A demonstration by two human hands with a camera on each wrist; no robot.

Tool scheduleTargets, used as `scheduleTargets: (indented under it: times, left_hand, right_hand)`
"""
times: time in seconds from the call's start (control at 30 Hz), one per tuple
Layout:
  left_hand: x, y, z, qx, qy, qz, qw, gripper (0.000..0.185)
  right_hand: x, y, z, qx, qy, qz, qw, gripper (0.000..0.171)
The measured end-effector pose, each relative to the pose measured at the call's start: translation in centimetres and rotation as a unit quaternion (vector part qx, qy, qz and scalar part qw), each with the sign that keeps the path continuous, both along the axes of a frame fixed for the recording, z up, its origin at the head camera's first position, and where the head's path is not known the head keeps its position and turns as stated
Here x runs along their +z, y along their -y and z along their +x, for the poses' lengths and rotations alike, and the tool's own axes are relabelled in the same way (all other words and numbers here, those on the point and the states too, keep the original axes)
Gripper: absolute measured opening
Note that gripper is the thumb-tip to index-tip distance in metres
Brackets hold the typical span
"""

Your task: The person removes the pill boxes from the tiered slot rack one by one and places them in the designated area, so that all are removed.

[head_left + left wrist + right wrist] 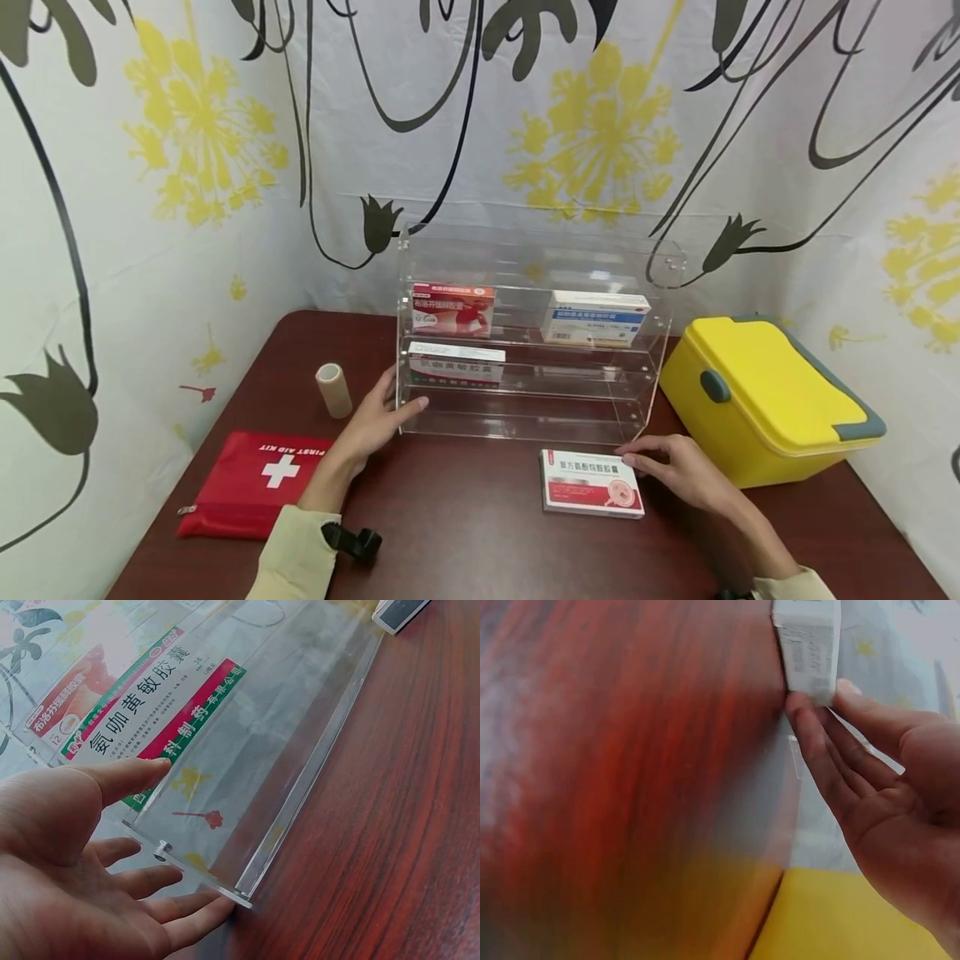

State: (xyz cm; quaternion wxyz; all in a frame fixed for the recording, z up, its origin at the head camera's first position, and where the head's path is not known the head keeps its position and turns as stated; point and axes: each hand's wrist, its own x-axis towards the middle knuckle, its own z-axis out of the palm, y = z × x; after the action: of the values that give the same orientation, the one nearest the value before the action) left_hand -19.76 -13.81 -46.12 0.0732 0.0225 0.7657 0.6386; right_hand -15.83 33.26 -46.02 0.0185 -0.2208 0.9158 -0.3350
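Observation:
A clear acrylic display rack stands on the table. My left hand grips its left side panel, thumb in front and fingers around the outside, as the left wrist view shows. On the table before the rack's right part lies a white and red medicine box. My right hand pinches that box by its right end between thumb and fingers; the right wrist view shows its white printed end. Three other medicine boxes sit in the rack: a red box, a white and blue box and a green-edged box.
A yellow case with grey trim stands at the right, close to my right hand. Left of the rack are an upright pale roll and a red first aid pouch, partly behind my left forearm. A patterned cloth wall closes off the back.

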Motion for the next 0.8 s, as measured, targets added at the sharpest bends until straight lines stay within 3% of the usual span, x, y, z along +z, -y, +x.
scheduleTargets:
  times: [0.1,0.23,0.5,0.63,0.8]
  left_hand:
    - [0.0,-0.1,0.1,-0.003,0.002,-0.001,1.0,0.08]
    - [0.0,0.0,0.1,-0.004,0.0,-0.001,1.0,0.081]
    - [0.3,0.2,-0.1,-0.004,-0.003,0.003,1.0,0.08]
    - [0.3,0.1,0.0,-0.001,-0.003,0.006,1.0,0.078]
    - [0.4,-0.1,0.2,-0.001,0.002,0.009,1.0,0.078]
  right_hand:
    - [1.2,-0.1,0.4,-0.015,-0.006,0.005,1.0,0.018]
    - [4.3,1.0,0.5,-0.02,-0.072,0.014,0.997,0.018]
    - [10.7,9.3,-1.9,0.028,-0.211,0.007,0.977,0.023]
    - [11.5,13.8,-3.8,0.065,-0.248,-0.001,0.967,0.028]
    - [10.7,17.3,-5.8,0.097,-0.266,0.007,0.959,0.025]
